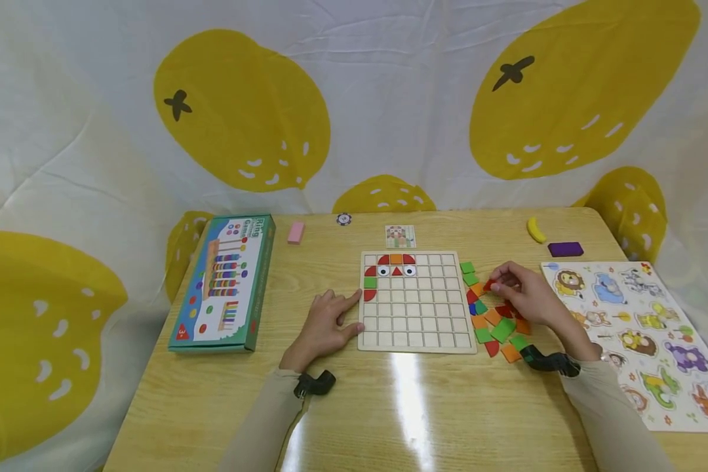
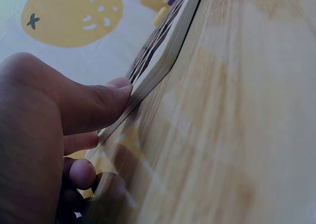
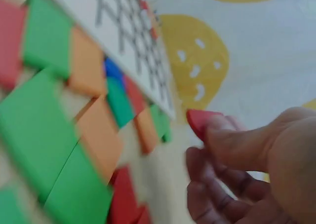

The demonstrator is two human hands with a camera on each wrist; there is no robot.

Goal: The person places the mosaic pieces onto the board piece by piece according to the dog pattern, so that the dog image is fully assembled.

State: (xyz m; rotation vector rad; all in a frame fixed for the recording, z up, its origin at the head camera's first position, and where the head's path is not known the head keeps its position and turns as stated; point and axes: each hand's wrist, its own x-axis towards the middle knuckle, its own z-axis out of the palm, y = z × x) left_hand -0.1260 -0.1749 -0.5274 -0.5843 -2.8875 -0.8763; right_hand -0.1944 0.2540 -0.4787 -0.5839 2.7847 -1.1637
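A wooden grid board [image 1: 419, 308] lies flat on the table, with several red, orange, green and eye-printed tiles [image 1: 396, 270] set in its upper left squares. My left hand [image 1: 328, 320] touches the board's left edge with thumb and index finger; the thumb lies against the rim [image 2: 148, 81] in the left wrist view. Between thumb and fingers, my right hand [image 1: 525, 293] pinches a red tile [image 3: 200, 121] with a curved edge, raised over the loose pile. That pile of green, orange, red and blue tiles [image 1: 503, 330] lies along the board's right side.
A pattern card [image 1: 400, 236] lies behind the board, near a poker chip [image 1: 344, 219] and a pink block [image 1: 295, 233]. The ring game box [image 1: 227, 282] is at left. At right are an animal puzzle board [image 1: 643, 328], a purple block [image 1: 565, 249] and a toy banana [image 1: 535, 231].
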